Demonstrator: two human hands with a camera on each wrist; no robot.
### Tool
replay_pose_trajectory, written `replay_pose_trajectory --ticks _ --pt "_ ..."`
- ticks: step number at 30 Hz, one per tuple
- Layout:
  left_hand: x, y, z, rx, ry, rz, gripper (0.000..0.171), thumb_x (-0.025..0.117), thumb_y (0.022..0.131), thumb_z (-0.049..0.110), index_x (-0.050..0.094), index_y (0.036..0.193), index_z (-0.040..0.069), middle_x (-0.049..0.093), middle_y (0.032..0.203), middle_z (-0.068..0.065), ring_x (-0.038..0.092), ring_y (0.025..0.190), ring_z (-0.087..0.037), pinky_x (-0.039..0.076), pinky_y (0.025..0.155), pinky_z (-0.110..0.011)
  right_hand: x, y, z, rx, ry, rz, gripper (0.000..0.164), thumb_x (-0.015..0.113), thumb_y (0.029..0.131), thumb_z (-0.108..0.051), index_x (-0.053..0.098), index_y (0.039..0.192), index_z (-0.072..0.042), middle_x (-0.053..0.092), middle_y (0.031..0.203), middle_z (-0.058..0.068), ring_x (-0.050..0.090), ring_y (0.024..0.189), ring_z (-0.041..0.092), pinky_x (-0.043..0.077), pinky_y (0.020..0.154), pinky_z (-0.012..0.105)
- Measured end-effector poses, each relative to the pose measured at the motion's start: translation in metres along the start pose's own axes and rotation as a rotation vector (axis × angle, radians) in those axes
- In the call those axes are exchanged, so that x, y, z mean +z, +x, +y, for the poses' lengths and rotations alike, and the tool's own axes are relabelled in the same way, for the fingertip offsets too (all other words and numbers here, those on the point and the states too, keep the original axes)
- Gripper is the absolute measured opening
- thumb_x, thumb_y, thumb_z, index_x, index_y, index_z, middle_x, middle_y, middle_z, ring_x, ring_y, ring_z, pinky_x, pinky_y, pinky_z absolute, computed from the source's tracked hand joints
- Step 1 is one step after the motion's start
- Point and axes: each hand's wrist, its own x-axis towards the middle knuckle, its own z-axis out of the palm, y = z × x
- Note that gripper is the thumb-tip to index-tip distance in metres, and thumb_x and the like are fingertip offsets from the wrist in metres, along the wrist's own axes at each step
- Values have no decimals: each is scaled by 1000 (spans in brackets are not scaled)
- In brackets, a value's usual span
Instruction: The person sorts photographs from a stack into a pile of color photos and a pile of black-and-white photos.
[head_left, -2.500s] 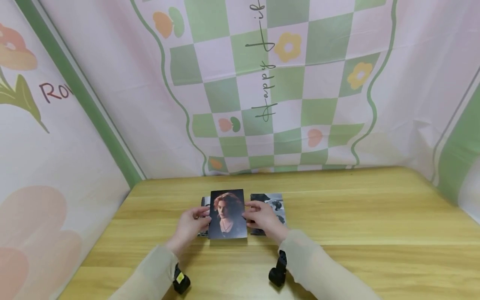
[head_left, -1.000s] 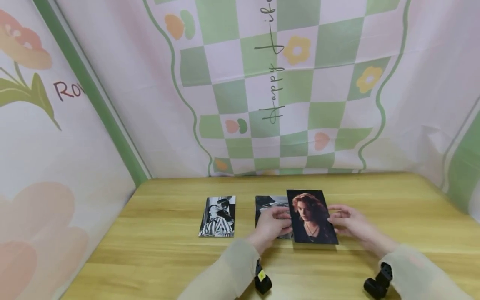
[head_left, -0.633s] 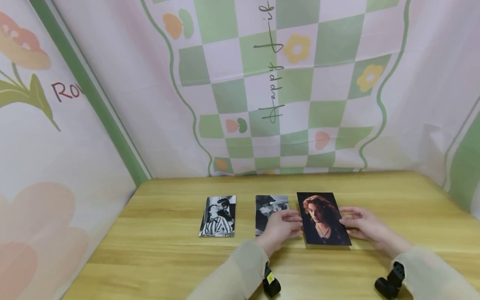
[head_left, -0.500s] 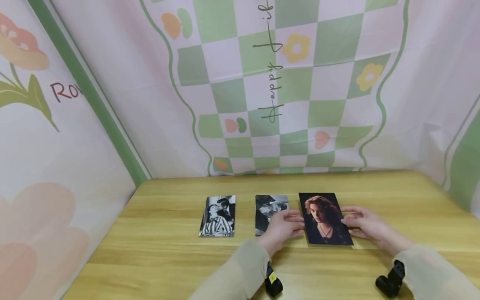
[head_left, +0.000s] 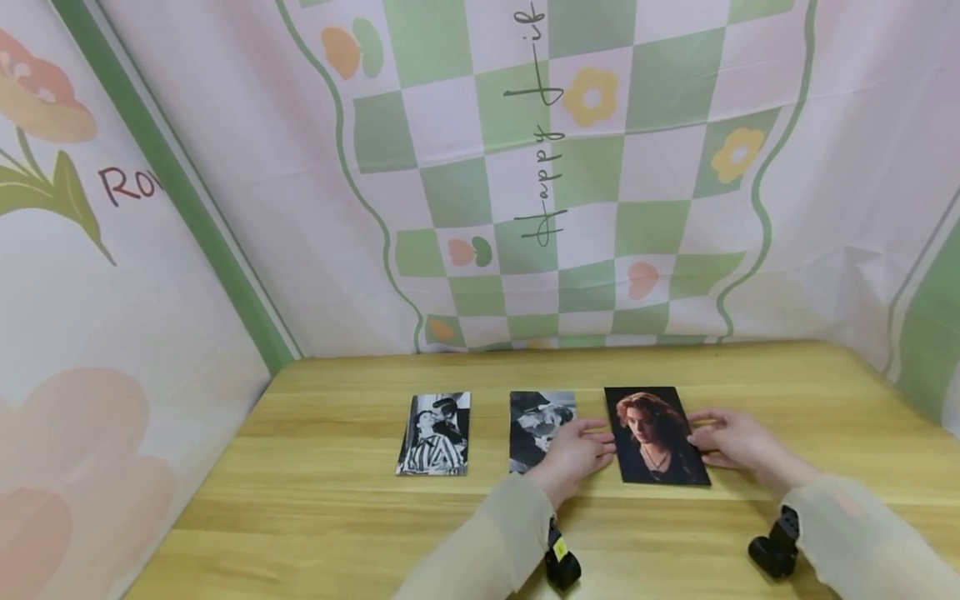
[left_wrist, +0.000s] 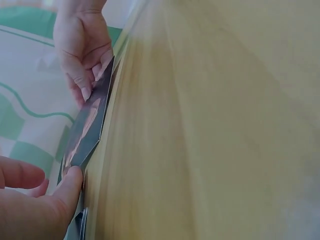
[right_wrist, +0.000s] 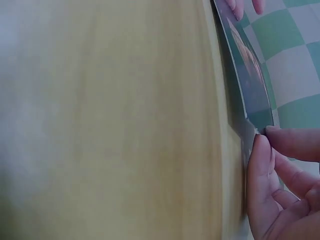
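Observation:
A colour portrait photo card (head_left: 648,433) lies at the right of a row on the wooden table. My right hand (head_left: 738,446) pinches its right edge between thumb and fingers, as the right wrist view shows. At the left edge is my left hand (head_left: 566,462), fingers relaxed and slightly spread. In the left wrist view its thumb (left_wrist: 73,180) touches the card's edge, with the index finger away from it. Behind the left hand, a black-and-white photo card (head_left: 528,425) is partly hidden. Another black-and-white card (head_left: 435,437), showing a couple and striped clothing, lies farther left.
The wooden table (head_left: 337,517) runs back to a hanging cloth (head_left: 585,167) with green checks and flowers. A second printed cloth (head_left: 112,317) hangs at the left. Black wrist cameras, such as the right one (head_left: 776,546), sit below both sleeves.
Both hands have carried the portrait card rightward from over the left cards and lowered it beside the middle one. The left card is now uncovered. Left fingers have loosened.

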Motion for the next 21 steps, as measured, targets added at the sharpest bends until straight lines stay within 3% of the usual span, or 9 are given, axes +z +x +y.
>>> replay_pose_trajectory --ticks 5,13,21 --pt "2 3 0 3 3 5 47 42 79 -21 51 124 -9 62 113 -25 63 103 -31 54 92 -37 -2 2 -1 6 -20 6 54 54 91 -2 29 134 20 64 103 16 61 78 8 58 66 24" --pt "4 8 -2 15 33 20 49 45 77 -20 51 124 -7 63 113 -26 64 102 -30 55 90 -32 -1 3 -6 1 -80 24 53 56 89 -4 35 131 21 58 112 31 62 81 10 58 68 27" --pt "5 7 0 11 55 25 40 49 84 -15 50 124 -8 64 110 -25 64 100 -28 56 88 -31 2 3 -6 -11 -133 57 51 58 87 -3 39 128 21 60 106 27 58 71 9 55 59 23"
